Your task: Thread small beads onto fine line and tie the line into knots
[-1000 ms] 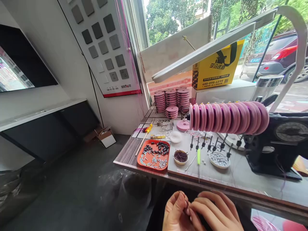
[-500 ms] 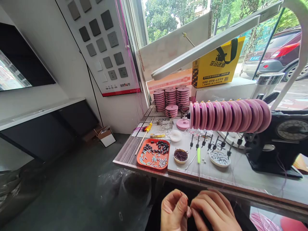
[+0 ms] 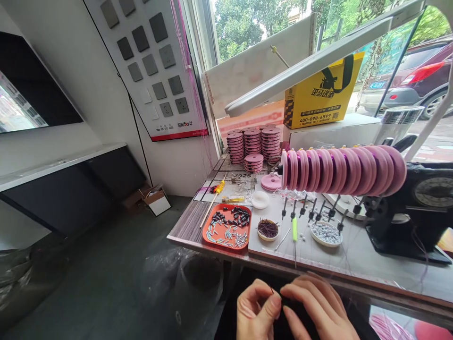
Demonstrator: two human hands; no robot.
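Observation:
Low in front of the table edge, my left hand [image 3: 260, 311] pinches a thin dark stick [image 3: 272, 290] between thumb and forefinger. Its tip pokes up above the fingers; the rest is hidden. My right hand [image 3: 316, 307] is beside it, forefinger touching or nearly touching the left fingertips. The right thumb and forefinger stand apart, and nothing shows between them. Similar dark sticks fill a small round dish [image 3: 268, 237] on the table. Nearest beyond the hands lies a green-handled hook tool [image 3: 294, 230], its thin shaft pointing toward me.
An orange tray [image 3: 226, 242] holds black and silvery small parts. Right of it are a dish of white beads [image 3: 326, 244] and hanging black weights [image 3: 311, 216]. A row of pink spools [image 3: 343, 171] extends from a black machine [image 3: 406, 226]. Stacked pink spools [image 3: 253, 146] stand behind.
My right thumb and forefinger have parted and drawn slightly back from the left fingertips. The left hand keeps its pinch, with the dark stick showing more. The view has shifted slightly.

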